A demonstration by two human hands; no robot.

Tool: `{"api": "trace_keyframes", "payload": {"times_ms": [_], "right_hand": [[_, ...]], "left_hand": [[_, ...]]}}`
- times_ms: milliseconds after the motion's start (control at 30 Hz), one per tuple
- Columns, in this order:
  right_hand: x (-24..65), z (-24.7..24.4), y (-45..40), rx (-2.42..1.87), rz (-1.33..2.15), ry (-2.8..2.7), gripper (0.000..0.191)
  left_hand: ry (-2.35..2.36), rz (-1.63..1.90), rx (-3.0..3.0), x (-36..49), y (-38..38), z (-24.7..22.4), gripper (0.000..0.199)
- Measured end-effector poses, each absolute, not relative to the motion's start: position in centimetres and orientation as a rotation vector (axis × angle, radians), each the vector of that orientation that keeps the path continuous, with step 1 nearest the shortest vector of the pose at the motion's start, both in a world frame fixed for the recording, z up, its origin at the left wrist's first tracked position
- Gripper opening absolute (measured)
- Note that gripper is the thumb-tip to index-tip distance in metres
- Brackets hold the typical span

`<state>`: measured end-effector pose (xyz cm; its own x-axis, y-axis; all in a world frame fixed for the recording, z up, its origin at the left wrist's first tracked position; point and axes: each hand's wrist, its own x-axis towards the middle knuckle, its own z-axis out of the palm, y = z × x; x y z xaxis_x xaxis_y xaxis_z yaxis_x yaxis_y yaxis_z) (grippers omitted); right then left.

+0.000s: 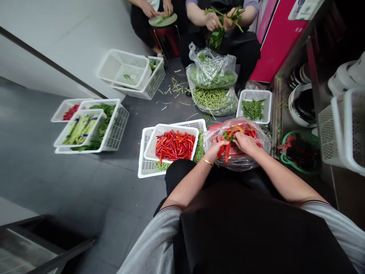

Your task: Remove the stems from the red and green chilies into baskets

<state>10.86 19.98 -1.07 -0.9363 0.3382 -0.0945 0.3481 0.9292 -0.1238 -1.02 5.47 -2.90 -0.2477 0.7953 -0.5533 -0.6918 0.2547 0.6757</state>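
Observation:
Over a clear plastic bag (256,160) of red chili peppers, my left hand (216,150) is closed round a few red chili peppers (227,153) that hang down from the fingers. My right hand (245,143) is beside it, fingers pinched near the green stems (228,136); what exactly they grip is hidden. More red peppers (251,133) lie in the open bag behind my hands. To the left, a white basket (151,146) holds a heap of red chili peppers (175,145). It rests on a larger white basket (142,167) with green beans or similar green pieces.
Across from me a person's hands (219,21) hold leafy greens above bags of green stems (211,97). Another person works at a round board (163,21). White vegetable baskets (115,129) stand left; a small basket (268,108) and a green basket (306,169) stand right.

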Motion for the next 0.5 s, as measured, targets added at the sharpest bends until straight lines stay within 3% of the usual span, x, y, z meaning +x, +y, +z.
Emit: {"api": "trace_keyframes", "payload": {"times_ms": [133, 333, 433, 500], "right_hand": [[11.0, -3.4, 21.9, 0.606, -0.089, 2.825, 0.062], [11.5, -4.9, 21.0, 0.546, -0.048, 2.727, 0.049], [13.5, -4.5, 22.4, 0.582, -0.311, 2.771, 0.055], [14.2, -4.1, 23.8, 0.743, -0.471, 2.755, 0.045]], "left_hand": [[0.908, 1.52, 0.062, -2.5, 4.7, -2.5, 0.025], [0.915, 1.603, 0.091, -2.6, 4.6, -1.8, 0.035], [1.044, 1.608, 0.106, -2.5, 4.8, -2.1, 0.037], [1.106, 1.6, 0.084, -2.6, 5.0, -2.2, 0.033]]}}
